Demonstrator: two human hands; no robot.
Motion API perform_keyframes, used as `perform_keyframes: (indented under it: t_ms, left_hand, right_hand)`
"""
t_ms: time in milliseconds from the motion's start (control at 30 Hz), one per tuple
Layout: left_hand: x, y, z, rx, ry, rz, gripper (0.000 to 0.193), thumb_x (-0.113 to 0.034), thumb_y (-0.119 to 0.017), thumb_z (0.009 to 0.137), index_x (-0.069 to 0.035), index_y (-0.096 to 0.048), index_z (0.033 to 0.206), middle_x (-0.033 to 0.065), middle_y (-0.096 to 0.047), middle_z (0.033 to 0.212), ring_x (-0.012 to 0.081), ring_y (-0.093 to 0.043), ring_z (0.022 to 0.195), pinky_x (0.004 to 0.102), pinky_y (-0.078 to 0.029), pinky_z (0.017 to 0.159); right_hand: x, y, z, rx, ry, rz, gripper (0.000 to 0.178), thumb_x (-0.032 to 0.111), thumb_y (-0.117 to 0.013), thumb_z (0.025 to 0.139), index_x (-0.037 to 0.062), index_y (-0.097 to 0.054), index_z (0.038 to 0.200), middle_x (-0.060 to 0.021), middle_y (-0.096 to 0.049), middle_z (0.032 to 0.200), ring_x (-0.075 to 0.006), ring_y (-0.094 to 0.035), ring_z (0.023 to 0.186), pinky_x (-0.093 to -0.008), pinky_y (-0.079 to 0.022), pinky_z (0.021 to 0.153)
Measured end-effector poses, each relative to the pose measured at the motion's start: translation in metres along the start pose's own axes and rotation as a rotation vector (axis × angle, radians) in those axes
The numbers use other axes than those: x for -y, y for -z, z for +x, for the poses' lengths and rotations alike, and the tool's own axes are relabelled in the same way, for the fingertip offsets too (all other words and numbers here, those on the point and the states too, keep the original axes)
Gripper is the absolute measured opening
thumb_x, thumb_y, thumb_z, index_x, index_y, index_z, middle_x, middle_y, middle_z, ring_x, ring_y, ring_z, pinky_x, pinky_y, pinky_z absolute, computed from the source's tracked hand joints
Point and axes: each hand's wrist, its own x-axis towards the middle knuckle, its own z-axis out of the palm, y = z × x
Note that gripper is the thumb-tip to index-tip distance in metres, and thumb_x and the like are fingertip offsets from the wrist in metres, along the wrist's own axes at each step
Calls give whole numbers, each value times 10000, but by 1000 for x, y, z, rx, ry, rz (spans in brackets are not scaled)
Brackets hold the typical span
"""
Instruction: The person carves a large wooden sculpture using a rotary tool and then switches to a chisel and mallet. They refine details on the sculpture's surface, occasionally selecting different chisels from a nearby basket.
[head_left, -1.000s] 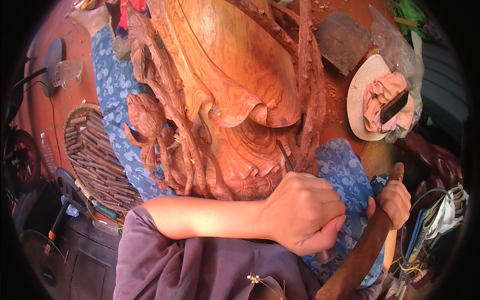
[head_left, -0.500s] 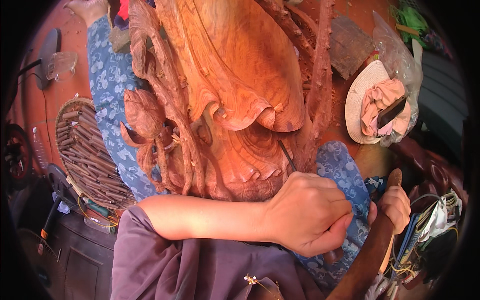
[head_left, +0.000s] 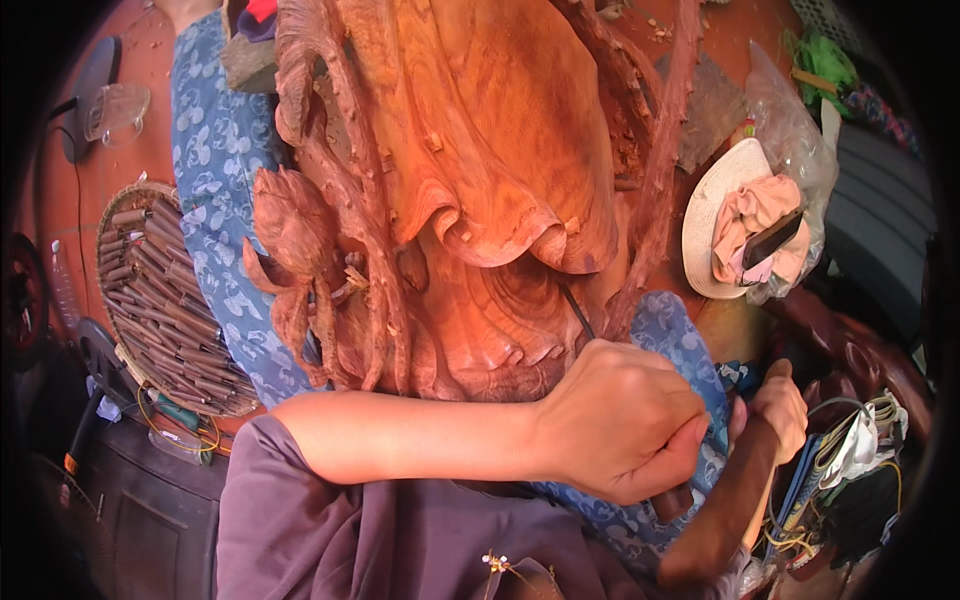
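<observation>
My left forearm lies across my lap, and my left hand (head_left: 622, 420) is closed in a fist round a chisel. The chisel's thin dark shaft (head_left: 577, 311) runs up from the fist to the carved reddish-orange wood (head_left: 500, 300), its tip under a curled, scalloped edge. Below the fist pokes the brown butt of its handle. Over to the right, my right hand (head_left: 781, 412) is closed round a dark wooden mallet (head_left: 722, 505). Its thick end points down toward me, apart from the chisel. Wood chips lie on the carving.
Left of my patterned blue trouser leg (head_left: 215, 200) stands a round basket (head_left: 108, 310) full of brown-handled tools. Clear glasses (head_left: 118, 112) lie on the tiles. A pale hat (head_left: 706, 225) holding peach cloth and a phone (head_left: 772, 240) sits right. Bundled cables (head_left: 850, 450) lie near my right hand.
The mallet in my right hand has shifted a little to the left. My left hand keeps its grip on the chisel at nearly the same spot. The whole view has moved slightly.
</observation>
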Motion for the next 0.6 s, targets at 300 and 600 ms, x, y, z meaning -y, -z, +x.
perform_keyframes:
  t_ms: [300, 600]
  left_hand:
    - [2, -4, -5, 10, -6, 28, 120, -129, -568, 753, -68, -553, 651, 67, -474, 572, 275, -503, 513, 373, -409, 467]
    - [-10, -2, -12, 32, -10, -16, 129, -163, -575, 736, -88, -537, 638, 58, -471, 589, 262, -490, 511, 372, -407, 468]
  right_hand:
    - [0, 0, -4, -40, 24, 4, 269, -74, -706, 602, 13, -488, 735, -107, -523, 614, -277, -543, 539, -378, -489, 552]
    - [7, 0, 0, 9, 31, -64, 263, -23, -736, 674, 22, -484, 736, -90, -522, 598, -265, -536, 521, -361, -483, 526]
